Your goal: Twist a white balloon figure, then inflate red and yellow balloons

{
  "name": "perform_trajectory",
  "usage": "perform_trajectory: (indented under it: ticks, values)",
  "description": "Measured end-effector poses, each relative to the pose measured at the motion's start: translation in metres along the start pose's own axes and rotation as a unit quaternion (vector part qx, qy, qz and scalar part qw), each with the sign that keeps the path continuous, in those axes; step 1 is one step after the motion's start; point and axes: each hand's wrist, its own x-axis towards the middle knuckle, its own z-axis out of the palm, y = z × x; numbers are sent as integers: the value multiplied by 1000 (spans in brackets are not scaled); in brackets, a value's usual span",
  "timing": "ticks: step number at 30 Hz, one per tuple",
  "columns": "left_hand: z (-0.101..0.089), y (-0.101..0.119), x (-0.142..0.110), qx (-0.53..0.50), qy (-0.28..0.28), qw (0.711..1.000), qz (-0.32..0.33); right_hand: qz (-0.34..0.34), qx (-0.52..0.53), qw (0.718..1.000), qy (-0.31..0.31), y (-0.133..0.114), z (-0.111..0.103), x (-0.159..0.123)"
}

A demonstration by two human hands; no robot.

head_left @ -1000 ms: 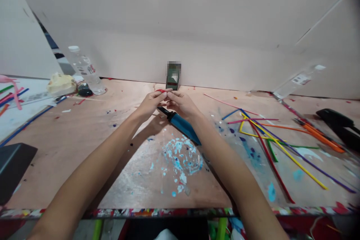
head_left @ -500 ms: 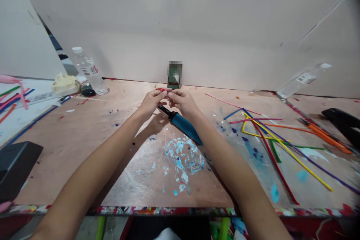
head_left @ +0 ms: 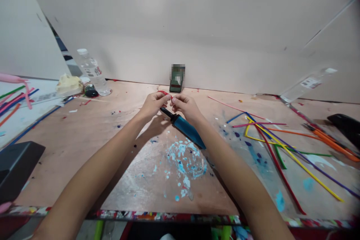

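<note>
Both hands meet near the back middle of the table. My left hand [head_left: 154, 103] is closed on a thin, limp red balloon [head_left: 162, 92], which curves over its fingers. My right hand [head_left: 184, 105] pinches the balloon's other visible part beside the left fingertips. Much of the balloon is hidden by the fingers. Just beneath the hands lies a blue hand pump [head_left: 188, 130] with a black end, partly covered by the right forearm.
Several limp, long balloons [head_left: 298, 164] lie at the right, near orange-handled pliers [head_left: 332, 142]. Plastic bottles [head_left: 94, 73] stand at the back left and lean at the back right. A phone [head_left: 176, 82] leans against the wall. A dark box [head_left: 21, 168] sits at the left.
The red balloon now bends over the left fingers, where before it stretched across between both hands. The hands stay close together. The whole view has shifted slightly.
</note>
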Motion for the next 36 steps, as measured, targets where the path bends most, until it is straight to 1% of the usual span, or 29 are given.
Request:
perform_trajectory:
  ticks: [6,10,13,15,17,18,19,20,21,23,24,25,27,29,32,36]
  values:
    - [-2,-3,1,37,0,999,18,-52,-58,997,5,-2,3,-3]
    - [-3,0,-1,66,-28,997,1,-54,-71,996,18,-2,2,-2]
    - [-6,8,-3,134,-32,990,-8,-48,-79,995,35,-2,-2,0]
    - [-8,15,-4,178,2,984,23,-57,-107,991,49,-4,-4,0]
    - [-9,22,-6,209,51,972,99,-79,-155,983,54,-7,-4,-2]
    - [-8,26,-7,223,65,962,141,-94,-181,978,50,-10,-4,-3]
    - [-7,29,-8,236,64,953,177,-109,-205,972,42,-13,-3,-4]
    - [-5,31,-9,246,44,948,197,-124,-226,966,35,-16,-2,-6]
    - [-3,32,-10,249,10,948,198,-139,-245,959,28,-20,0,-8]
    - [1,34,-12,227,-78,957,163,-167,-281,945,20,-27,4,-12]
    - [4,34,-12,207,-112,962,139,-178,-299,937,21,-29,6,-14]
    - [5,33,-13,189,-132,966,117,-185,-316,930,24,-31,7,-15]
    - [8,32,-13,162,-135,974,84,-184,-332,925,24,-34,9,-17]
    - [8,31,-13,142,-127,981,43,-174,-329,928,22,-34,9,-17]
    - [5,31,-14,128,-132,983,-12,-175,-314,933,25,-35,7,-16]
    - [1,35,-14,157,-116,981,-16,-177,-313,932,47,-36,5,-15]
